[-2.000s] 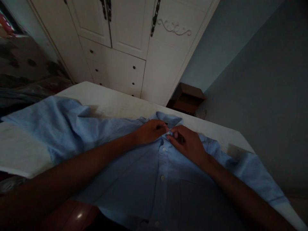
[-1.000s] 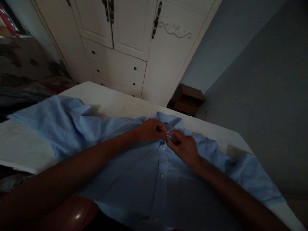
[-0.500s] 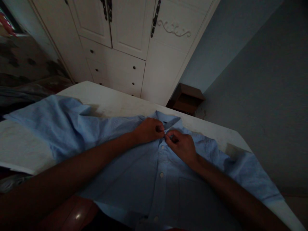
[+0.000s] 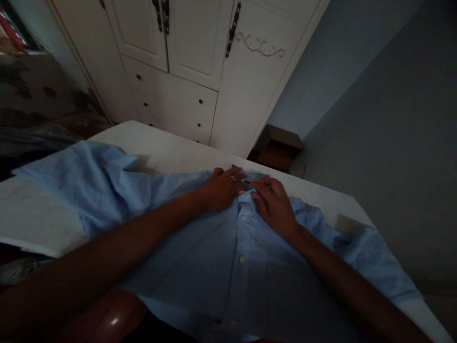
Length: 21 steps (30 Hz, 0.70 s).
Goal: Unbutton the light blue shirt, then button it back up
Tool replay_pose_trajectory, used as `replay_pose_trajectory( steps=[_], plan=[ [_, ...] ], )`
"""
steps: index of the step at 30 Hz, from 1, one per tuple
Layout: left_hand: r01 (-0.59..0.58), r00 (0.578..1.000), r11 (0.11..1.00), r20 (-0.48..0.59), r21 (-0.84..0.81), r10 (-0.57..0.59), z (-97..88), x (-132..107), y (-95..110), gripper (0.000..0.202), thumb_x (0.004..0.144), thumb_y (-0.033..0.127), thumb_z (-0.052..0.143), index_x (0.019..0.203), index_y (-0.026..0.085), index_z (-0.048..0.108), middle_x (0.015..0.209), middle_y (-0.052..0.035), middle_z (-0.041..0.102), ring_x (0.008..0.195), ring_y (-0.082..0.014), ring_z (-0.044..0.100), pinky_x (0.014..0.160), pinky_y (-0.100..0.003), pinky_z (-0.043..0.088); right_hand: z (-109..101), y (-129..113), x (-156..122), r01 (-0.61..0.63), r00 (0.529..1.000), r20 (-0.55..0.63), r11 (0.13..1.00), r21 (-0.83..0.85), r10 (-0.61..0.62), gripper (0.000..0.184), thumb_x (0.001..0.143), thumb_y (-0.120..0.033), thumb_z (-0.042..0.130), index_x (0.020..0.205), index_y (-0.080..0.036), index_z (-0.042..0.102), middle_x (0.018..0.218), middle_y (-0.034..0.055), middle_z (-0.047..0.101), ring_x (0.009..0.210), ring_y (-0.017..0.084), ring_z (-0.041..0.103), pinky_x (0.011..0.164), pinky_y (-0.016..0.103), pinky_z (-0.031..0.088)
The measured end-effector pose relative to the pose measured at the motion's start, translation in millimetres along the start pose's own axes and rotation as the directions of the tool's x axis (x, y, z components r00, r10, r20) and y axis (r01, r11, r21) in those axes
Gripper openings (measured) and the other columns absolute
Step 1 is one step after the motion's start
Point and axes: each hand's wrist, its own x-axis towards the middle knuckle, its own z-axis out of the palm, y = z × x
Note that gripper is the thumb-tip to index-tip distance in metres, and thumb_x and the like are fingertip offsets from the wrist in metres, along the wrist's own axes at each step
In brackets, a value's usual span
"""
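Observation:
A light blue button-up shirt (image 4: 200,247) lies front up across the white table, its short sleeves spread to both sides. Its buttons run down the middle, and a chest pocket shows right of them. My left hand (image 4: 223,188) rests on the left side of the collar with its fingers stretched out; a ring is on one finger. At the right side of the shirt collar (image 4: 262,176), my right hand (image 4: 274,205) has the edge of the fabric between its thumb and fingers. The hands partly hide the collar.
The white table (image 4: 171,147) has angled far corners. Beyond it stands a white wardrobe (image 4: 193,43) with dark handles and drawer knobs. A small brown open cabinet (image 4: 280,145) is by the wall. Dark cloth (image 4: 32,147) lies at left, and a glossy red surface (image 4: 110,314) shows below.
Both hands have left their pinch at the top button. The left fingers now lie flat over the collar, and the right hand has shifted up onto its right side.

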Motion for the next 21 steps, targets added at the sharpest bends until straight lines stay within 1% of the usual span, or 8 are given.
replay_pose_trajectory(
  steps=[2,3,4,6,8,10,17,21],
  plan=[
    [-0.003,1.000,1.000,0.031,-0.005,0.003,-0.5,1,-3,0.030,0.095,0.021,0.040,0.113,0.022,0.064,0.122,-0.0098,0.063,0.127,-0.0277,0.043,0.095,-0.048,0.031,-1,10,4,0.037,0.998,0.046,0.999,0.005,-0.038,0.030,0.097,-0.035,0.044,0.115,-0.022,0.065,0.131,0.0124,0.055,0.125,0.028,0.045,0.100,0.047,0.037],
    [0.011,0.999,1.000,0.033,-0.008,-0.011,-2.0,3,-4,0.029,0.094,0.019,0.041,0.109,0.021,0.066,0.115,-0.0098,0.066,0.122,-0.0272,0.047,0.094,-0.048,0.030,-1,15,6,0.048,0.995,0.089,0.999,0.023,-0.050,0.028,0.097,-0.036,0.045,0.111,-0.024,0.066,0.130,0.0103,0.057,0.127,0.028,0.043,0.101,0.048,0.034],
    [0.028,0.999,1.000,0.028,-0.009,-0.028,-4.0,4,-4,0.027,0.093,0.019,0.043,0.105,0.021,0.067,0.111,-0.0096,0.066,0.117,-0.0268,0.050,0.093,-0.047,0.030,-1,21,7,0.049,0.989,0.137,0.998,0.047,-0.055,0.026,0.097,-0.036,0.046,0.106,-0.025,0.067,0.123,0.0084,0.062,0.125,0.027,0.046,0.102,0.049,0.032],
    [0.055,0.998,0.998,0.009,-0.012,-0.055,-9.2,7,-6,0.024,0.091,0.022,0.047,0.101,0.022,0.068,0.106,-0.0092,0.066,0.110,-0.0265,0.051,0.091,-0.047,0.029,-2,31,11,0.021,0.977,0.211,0.995,0.098,-0.042,0.025,0.097,-0.037,0.047,0.098,-0.025,0.069,0.103,0.0055,0.070,0.109,0.024,0.057,0.099,0.048,0.031],
    [0.069,0.998,0.997,0.008,-0.020,-0.068,-14.3,9,-6,0.022,0.090,0.023,0.048,0.099,0.022,0.069,0.102,-0.0090,0.066,0.107,-0.0266,0.051,0.091,-0.047,0.028,-3,39,15,-0.025,0.968,0.249,0.992,0.123,-0.006,0.027,0.096,-0.039,0.047,0.092,-0.025,0.070,0.089,0.0036,0.072,0.092,0.021,0.062,0.096,0.047,0.032],
    [0.080,0.997,0.996,0.012,-0.027,-0.080,-18.3,11,-7,0.022,0.090,0.023,0.048,0.097,0.021,0.068,0.101,-0.0091,0.067,0.105,-0.0265,0.051,0.090,-0.046,0.027,-6,43,19,-0.066,0.961,0.274,0.989,0.132,0.027,0.028,0.096,-0.041,0.048,0.090,-0.025,0.071,0.085,0.0029,0.072,0.084,0.020,0.063,0.094,0.045,0.035],
    [0.129,0.991,0.990,-0.016,-0.053,-0.130,-19.9,11,-9,0.021,0.088,0.022,0.047,0.092,0.021,0.068,0.097,-0.0082,0.069,0.103,-0.0260,0.052,0.090,-0.046,0.026,-14,44,26,-0.114,0.951,0.301,0.982,0.149,0.065,0.036,0.093,-0.050,0.048,0.089,-0.025,0.073,0.078,0.0016,0.072,0.074,0.018,0.063,0.086,0.038,0.041],
    [0.163,0.986,0.986,-0.031,-0.042,-0.165,-16.3,13,-13,0.020,0.088,0.022,0.048,0.091,0.020,0.068,0.096,-0.0077,0.069,0.101,-0.0258,0.053,0.090,-0.047,0.026,-11,48,25,-0.109,0.955,0.290,0.985,0.132,0.066,0.039,0.093,-0.053,0.047,0.088,-0.024,0.072,0.079,0.0021,0.072,0.076,0.019,0.063,0.085,0.039,0.041]
  ],
)
